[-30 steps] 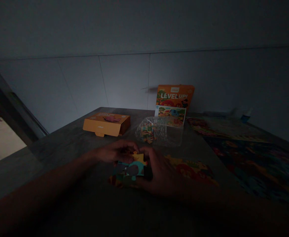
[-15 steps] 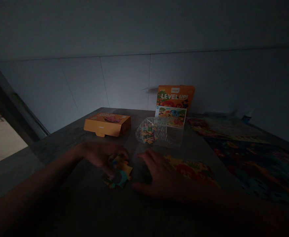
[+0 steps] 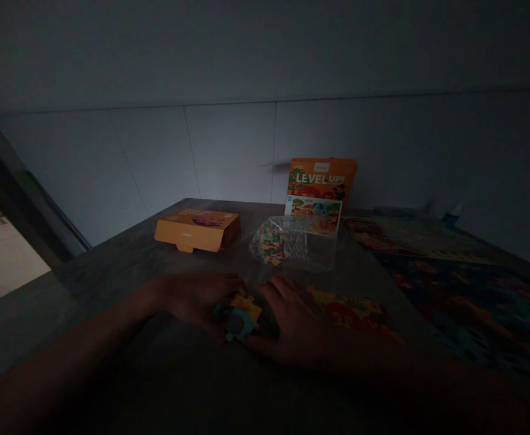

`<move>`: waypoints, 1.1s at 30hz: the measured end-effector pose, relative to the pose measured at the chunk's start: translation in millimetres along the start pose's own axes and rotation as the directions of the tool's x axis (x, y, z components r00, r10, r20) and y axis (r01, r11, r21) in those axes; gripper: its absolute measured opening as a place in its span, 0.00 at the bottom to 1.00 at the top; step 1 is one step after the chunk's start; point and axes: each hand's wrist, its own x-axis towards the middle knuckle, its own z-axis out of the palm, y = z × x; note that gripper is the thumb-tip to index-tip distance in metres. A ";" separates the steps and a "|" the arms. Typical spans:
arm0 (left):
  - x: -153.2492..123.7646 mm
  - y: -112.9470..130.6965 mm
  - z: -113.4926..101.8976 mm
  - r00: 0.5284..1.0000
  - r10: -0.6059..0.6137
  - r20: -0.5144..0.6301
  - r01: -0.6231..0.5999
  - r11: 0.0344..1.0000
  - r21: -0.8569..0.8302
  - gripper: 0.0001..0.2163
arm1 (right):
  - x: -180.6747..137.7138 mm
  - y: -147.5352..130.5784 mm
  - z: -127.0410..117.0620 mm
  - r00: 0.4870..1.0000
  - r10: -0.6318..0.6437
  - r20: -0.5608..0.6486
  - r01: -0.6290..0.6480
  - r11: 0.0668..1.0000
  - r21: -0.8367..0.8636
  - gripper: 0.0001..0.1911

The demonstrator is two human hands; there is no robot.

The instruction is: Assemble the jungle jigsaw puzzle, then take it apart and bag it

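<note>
In front of me, my left hand point(image 3: 195, 302) grips a small joined group of puzzle pieces point(image 3: 242, 317), yellow, teal and grey, from its left side. My right hand point(image 3: 299, 320) curls round from the right, with a dark green puzzle piece point(image 3: 268, 320) between its fingers and thumb. The two lots of pieces meet or nearly meet; dimness hides whether they interlock. To the right of that hand lies a joined puzzle strip point(image 3: 358, 311) with a red animal on yellow, partly covered by the hand and forearm.
An orange box point(image 3: 195, 229) with its flap down stands at the back left. A clear plastic bag point(image 3: 278, 240) holds more pieces. Behind it, an orange "LEVEL UP!" box point(image 3: 323, 175) leans with a picture card point(image 3: 314, 211). Dark colourful puzzle sheets point(image 3: 468, 302) cover the right side.
My left hand has moved right with the joined pieces, bringing them up to my right hand. The right hand has barely moved. The boxes and bag stay put.
</note>
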 end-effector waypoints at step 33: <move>6.1 13.5 0.5 0.983 -0.162 -0.088 0.163 0.987 0.006 0.27 | 3.4 -0.2 -1.8 1.000 0.009 0.000 -0.009 0.993 0.117 0.29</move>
